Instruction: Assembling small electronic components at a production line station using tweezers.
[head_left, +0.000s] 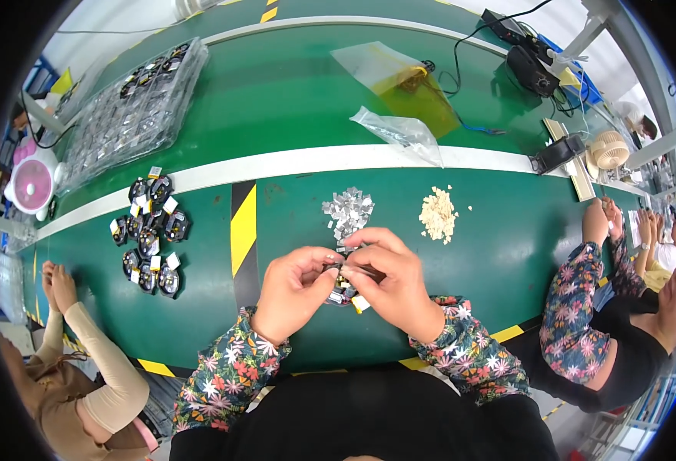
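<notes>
Thumb and fingertips of the left hand [290, 292] and right hand [393, 278] nearly meet, pinched closed on a small black device [341, 295], partly hidden beneath them. From it, the left hand sits at nine o'clock, the right at three, fingers bent; floral sleeves [230, 373] slant toward eight and four.

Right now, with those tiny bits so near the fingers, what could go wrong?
The right hand is close to the pile of silver pieces, so a bump might scatter them. The small black unit between it and the left hand is partly covered by fingers, so a crooked part could be missed.
</notes>
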A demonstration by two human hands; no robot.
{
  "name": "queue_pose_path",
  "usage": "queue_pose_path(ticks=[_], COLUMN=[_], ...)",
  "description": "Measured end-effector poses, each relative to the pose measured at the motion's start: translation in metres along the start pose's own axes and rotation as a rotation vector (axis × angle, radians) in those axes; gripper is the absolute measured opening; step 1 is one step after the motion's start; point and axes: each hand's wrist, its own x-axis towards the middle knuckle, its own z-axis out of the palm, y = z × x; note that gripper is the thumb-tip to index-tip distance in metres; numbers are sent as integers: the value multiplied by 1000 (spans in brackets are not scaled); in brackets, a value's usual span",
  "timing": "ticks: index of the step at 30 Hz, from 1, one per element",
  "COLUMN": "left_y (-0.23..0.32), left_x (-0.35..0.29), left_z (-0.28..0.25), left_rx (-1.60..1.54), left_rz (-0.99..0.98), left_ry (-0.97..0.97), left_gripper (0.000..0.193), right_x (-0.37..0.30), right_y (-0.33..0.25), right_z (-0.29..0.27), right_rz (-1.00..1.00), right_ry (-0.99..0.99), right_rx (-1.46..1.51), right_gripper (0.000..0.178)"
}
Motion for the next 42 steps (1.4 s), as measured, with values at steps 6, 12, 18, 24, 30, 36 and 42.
queue_pose_path(ticks=[6,12,18,24,30,36,42], left_y=[5,9,8,8,4,2,-4], left_x=[3,-1,-1,-1,-3,-5,-4], left_z=[-7,-5,-2,1,2,3,2], left_rx=[57,75,143,103,86,122,250], left_rz=[36,55,170,184,189,230,300], left_ry=[109,134,204,215,246,279,314], left_gripper=[18,18,18,19,18,16,18], right_x=[7,1,2,2,0,-1,-2], right_y=[-2,-14,-16,-15,-13,-13,-7], right_z=[-20,-18,-16,-13,-9,-7,-6], right_rz=[-1,166,114,120,117,171,271], right_ry=[20,-169,-193,-183,-131,-126,-159], right_rx=[-54,-182,-247,-306,-256,-228,-206], right_gripper=[9,13,10,14,12,14,19])
